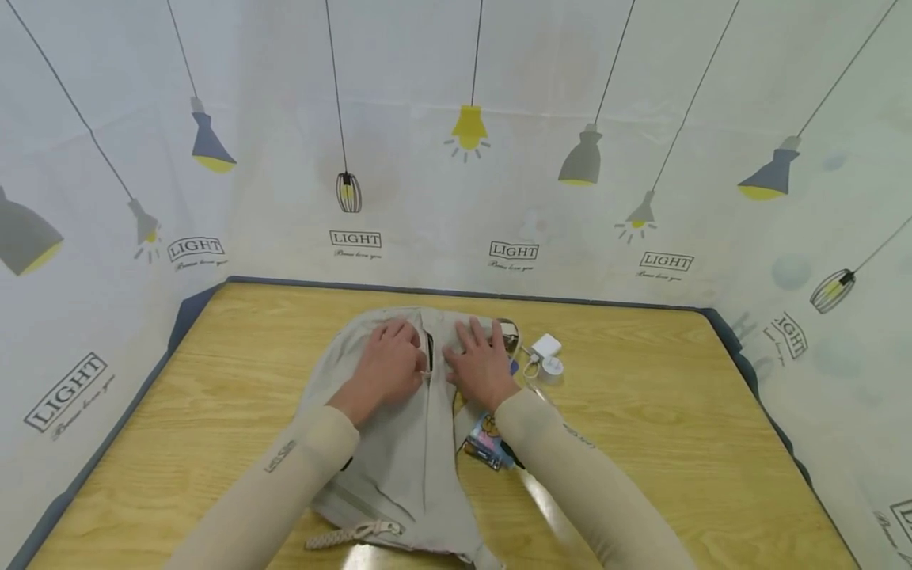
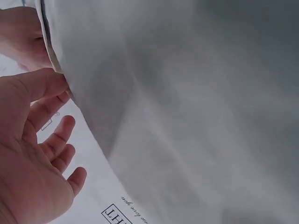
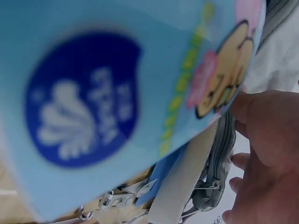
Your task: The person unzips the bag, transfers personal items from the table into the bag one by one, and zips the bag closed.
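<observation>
A light grey fabric bag [image 1: 385,459] lies on the wooden table, with a dark zipped slit [image 1: 430,352] near its far end. My left hand [image 1: 388,360] is at the left side of this slit. In the left wrist view, its thumb and forefinger pinch the fabric edge, while the other fingers are loosely bent. Across the slit, my right hand [image 1: 480,364] rests on the bag with spread fingers. Beneath the right wrist is a blue tissue pack [image 3: 84,98] with a cartoon print, which fills much of the right wrist view. The slit's inside is hidden.
Right of the bag lie a white charger [image 1: 546,346] and a round white item [image 1: 552,367]. Small metal pieces [image 1: 483,454] lie beside the tissue pack. A braided cord [image 1: 349,535] hangs off the bag's near end. Printed curtains [image 1: 427,261] surround the table.
</observation>
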Action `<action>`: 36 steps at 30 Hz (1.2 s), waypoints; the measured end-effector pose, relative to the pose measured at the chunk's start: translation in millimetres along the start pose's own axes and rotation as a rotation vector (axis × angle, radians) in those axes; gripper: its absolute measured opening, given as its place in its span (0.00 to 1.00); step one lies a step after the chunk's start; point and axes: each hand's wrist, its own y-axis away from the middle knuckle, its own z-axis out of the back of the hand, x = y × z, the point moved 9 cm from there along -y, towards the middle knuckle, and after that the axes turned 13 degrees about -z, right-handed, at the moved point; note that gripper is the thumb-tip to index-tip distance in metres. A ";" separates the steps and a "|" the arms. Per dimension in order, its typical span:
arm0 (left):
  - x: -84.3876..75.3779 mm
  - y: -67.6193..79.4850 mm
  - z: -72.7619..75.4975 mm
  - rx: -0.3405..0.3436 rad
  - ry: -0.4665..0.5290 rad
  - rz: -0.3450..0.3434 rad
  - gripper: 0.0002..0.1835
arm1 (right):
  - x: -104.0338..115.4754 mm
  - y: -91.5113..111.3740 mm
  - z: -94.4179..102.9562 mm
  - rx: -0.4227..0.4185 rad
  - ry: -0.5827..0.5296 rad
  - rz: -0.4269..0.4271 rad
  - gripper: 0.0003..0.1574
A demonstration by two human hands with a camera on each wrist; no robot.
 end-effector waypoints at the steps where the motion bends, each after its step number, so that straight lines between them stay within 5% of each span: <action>1: -0.5 1.3 0.0 -0.001 -0.001 -0.005 0.08 | 0.1 0.1 0.3 -0.007 0.005 -0.001 0.34; 15: -24.0 25.8 17.3 -0.092 -0.007 -0.124 0.05 | 0.3 -0.9 -2.2 0.007 -0.033 -0.010 0.33; 30: 13.0 28.9 28.4 -0.192 -0.108 0.085 0.07 | 19.2 22.3 30.1 -0.047 -0.096 0.194 0.26; 36: 23.4 25.4 23.7 -0.177 -0.082 0.114 0.07 | 21.8 18.8 25.7 -0.035 -0.088 0.189 0.26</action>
